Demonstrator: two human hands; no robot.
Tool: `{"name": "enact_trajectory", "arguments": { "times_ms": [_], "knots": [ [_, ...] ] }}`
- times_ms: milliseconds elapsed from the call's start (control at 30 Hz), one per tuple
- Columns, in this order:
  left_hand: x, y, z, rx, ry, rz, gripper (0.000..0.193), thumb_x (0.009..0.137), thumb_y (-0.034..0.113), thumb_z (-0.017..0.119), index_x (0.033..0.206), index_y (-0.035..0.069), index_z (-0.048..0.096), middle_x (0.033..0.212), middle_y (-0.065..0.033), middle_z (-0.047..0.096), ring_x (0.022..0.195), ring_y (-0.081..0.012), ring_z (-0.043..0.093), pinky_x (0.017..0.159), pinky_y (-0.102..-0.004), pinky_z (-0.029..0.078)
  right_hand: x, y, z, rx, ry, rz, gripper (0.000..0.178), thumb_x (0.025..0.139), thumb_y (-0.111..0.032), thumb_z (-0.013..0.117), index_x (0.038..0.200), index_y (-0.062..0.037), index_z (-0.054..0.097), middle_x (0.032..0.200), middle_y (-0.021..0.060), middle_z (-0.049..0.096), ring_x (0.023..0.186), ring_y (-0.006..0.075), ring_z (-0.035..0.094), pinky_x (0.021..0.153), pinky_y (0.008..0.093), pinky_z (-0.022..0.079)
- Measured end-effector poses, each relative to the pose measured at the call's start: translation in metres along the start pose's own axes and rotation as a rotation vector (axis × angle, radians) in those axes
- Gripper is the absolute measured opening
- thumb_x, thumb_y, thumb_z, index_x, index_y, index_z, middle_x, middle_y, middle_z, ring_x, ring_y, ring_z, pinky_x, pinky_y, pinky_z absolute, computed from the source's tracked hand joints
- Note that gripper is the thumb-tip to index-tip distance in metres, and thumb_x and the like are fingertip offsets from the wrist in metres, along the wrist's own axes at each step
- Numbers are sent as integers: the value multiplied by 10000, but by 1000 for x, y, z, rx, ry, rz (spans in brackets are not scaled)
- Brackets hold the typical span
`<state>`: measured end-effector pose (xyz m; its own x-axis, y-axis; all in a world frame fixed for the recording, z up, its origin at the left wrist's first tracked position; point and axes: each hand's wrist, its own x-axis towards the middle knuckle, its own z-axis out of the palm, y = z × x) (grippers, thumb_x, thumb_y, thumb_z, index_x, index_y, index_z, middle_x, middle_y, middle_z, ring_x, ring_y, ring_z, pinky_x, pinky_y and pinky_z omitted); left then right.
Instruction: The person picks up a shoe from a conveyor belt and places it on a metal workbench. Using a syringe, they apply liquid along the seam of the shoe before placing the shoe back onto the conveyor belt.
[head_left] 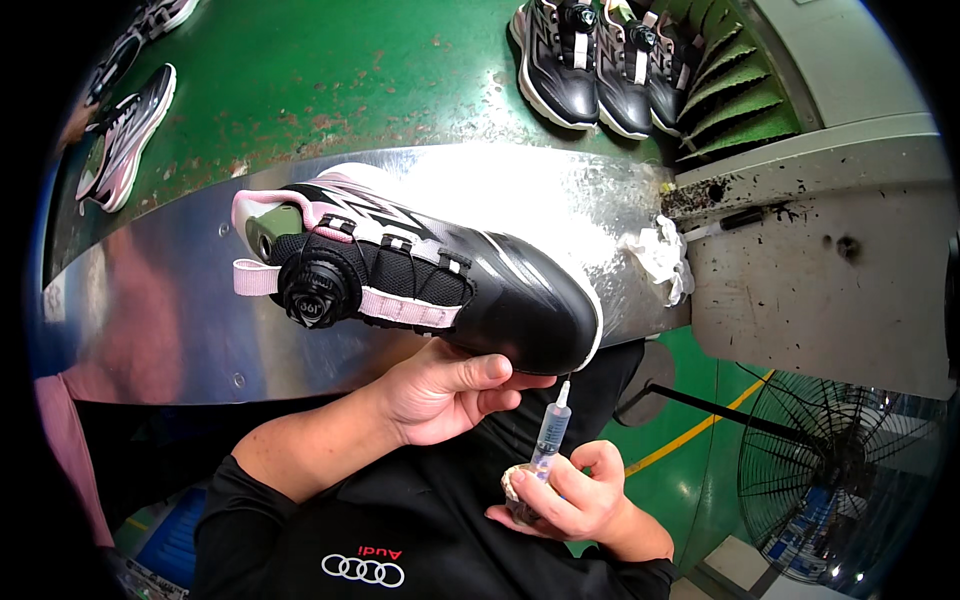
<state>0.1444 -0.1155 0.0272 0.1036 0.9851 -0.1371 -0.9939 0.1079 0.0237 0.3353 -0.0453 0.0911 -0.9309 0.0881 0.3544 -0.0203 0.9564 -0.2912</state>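
A black and pink sneaker (530, 300) with a black lacing dial (318, 288) lies across the near side of the metal tabletop, toe to the right. At its near side, my left hand (440, 395) grips the toe end, thumb along the upper and the other fingers partly hidden underneath. A clear syringe (552, 435) is held in my right hand (575, 500), with its narrow tip pointing up at the white sole edge near the toe. Whether the tip touches the sole, I cannot tell. Something whitish is wrapped around the syringe's lower end.
Several similar sneakers (560, 70) stand at the far right beside green bristly strips (735, 95). Another sneaker (128, 140) is at the far left. Crumpled white tissue (662, 262) lies by the metal table's (180, 310) right end. A black fan (840, 450) stands at the lower right.
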Motion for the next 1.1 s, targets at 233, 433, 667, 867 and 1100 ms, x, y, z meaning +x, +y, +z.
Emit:
{"name": "enact_trajectory", "arguments": {
  "times_ms": [233,433,667,867,1100],
  "knots": [
    [0,3,-7,-32,-28,-22,322,838,37,595,1156,49,553,1150,-125,583,1095,-278,550,801,-270,536,-1,-3,-8,70,134,-54,366,606,-346,781,896,-186,625,724,-42,533,508,102,356,478,225,276],
    [-47,6,-19,-31,-74,-55,371,800,41,612,1165,36,543,1109,-128,606,1057,-271,572,818,-338,513,-7,30,1,15,194,50,654,596,-496,783,1050,-130,487,861,52,535,650,216,469,624,362,360],
    [-156,24,-8,97,385,213,693,694,8,588,1337,11,331,1291,-198,457,1202,-338,452,1040,-490,319,33,93,62,232,217,225,635,559,-355,826,1031,-39,541,896,51,559,784,240,426,689,336,381],
    [-106,67,0,576,346,344,833,622,143,754,1310,-39,320,1235,-161,498,1119,-254,520,975,-361,402,50,108,81,274,297,253,633,530,-296,840,1031,-37,553,914,59,569,799,239,421,708,328,393],
    [41,154,0,705,339,335,333,897,116,511,1184,-42,447,1116,-173,554,1005,-258,580,856,-322,488,46,104,81,268,305,330,618,519,-284,846,1010,-35,567,909,58,564,793,234,424,688,326,401]
  ]
}}
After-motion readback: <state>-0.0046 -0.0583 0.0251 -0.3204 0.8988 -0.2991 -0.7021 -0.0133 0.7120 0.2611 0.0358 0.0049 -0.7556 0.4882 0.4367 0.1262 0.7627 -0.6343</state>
